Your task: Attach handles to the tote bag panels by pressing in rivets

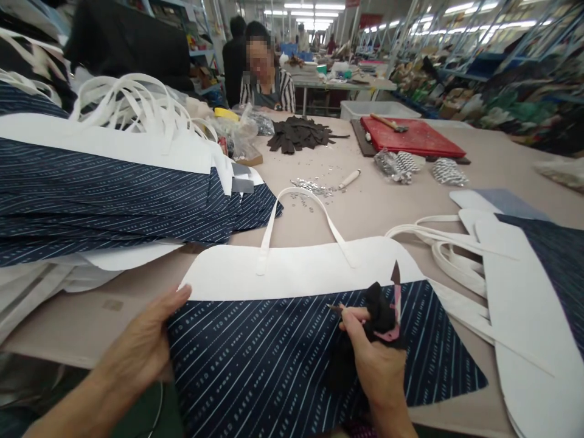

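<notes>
A bag panel point(260, 353) of dark blue printed fabric, with a white top band point(296, 271) and a white looped handle point(314, 198), hangs over the near table edge. My left hand point(146, 334) grips the panel's left edge, thumb by the white band and fingers partly hidden. Above the blue fabric, my right hand point(376, 359) is closed around a pink-handled pointed tool point(396, 298), its dark tip upward, and a bunch of black cloth point(381, 310). A thin pointed tip point(335, 308) sticks out left of its fingertips; I cannot tell what it belongs to.
Stacked bag panels point(114, 194) lie at left, others point(524, 304) at right. Beyond are small metal pieces point(312, 187), a wooden-handled tool point(350, 178), black strips point(301, 134), and a hammer point(387, 123) on a red board point(420, 143). A person point(283, 91) sits across the table.
</notes>
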`<state>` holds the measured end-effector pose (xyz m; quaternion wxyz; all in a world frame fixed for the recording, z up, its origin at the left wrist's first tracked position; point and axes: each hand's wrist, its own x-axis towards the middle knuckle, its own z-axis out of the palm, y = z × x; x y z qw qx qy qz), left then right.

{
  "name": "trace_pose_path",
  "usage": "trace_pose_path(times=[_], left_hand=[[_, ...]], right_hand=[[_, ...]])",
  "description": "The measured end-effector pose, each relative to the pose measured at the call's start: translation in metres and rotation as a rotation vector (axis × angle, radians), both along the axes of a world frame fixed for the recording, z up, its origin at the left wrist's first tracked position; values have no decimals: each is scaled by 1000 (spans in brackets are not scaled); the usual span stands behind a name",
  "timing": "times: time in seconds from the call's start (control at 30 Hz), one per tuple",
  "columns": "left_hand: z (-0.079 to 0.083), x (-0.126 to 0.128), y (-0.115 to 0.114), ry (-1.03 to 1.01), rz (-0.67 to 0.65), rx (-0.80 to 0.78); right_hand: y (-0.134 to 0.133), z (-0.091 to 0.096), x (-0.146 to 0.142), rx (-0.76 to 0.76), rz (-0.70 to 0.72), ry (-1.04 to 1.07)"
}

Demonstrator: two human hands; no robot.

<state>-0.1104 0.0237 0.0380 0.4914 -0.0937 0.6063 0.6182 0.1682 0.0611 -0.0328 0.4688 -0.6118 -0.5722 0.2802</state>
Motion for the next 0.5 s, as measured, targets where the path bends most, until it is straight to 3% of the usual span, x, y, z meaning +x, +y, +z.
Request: trace_pose_path(times=[0.07, 0.13, 0.27, 0.4, 0.5], left_hand=[[-6, 29, -16, -96, -52, -61], [-15, 59, -22, -207, -94, -17], [-32, 103, 1, -255, -92, 102], [-37, 116, 27, -182, -76, 5], [-37, 106, 20, -89, -120, 23]], right_hand=[[-1, 0, 0, 3, 9, 8], [-1, -1, 0, 5, 20, 23], [-2, -3, 0, 1, 39, 40], [-3, 4, 3, 60, 54, 53], [-8, 22, 6, 144, 52, 102]])
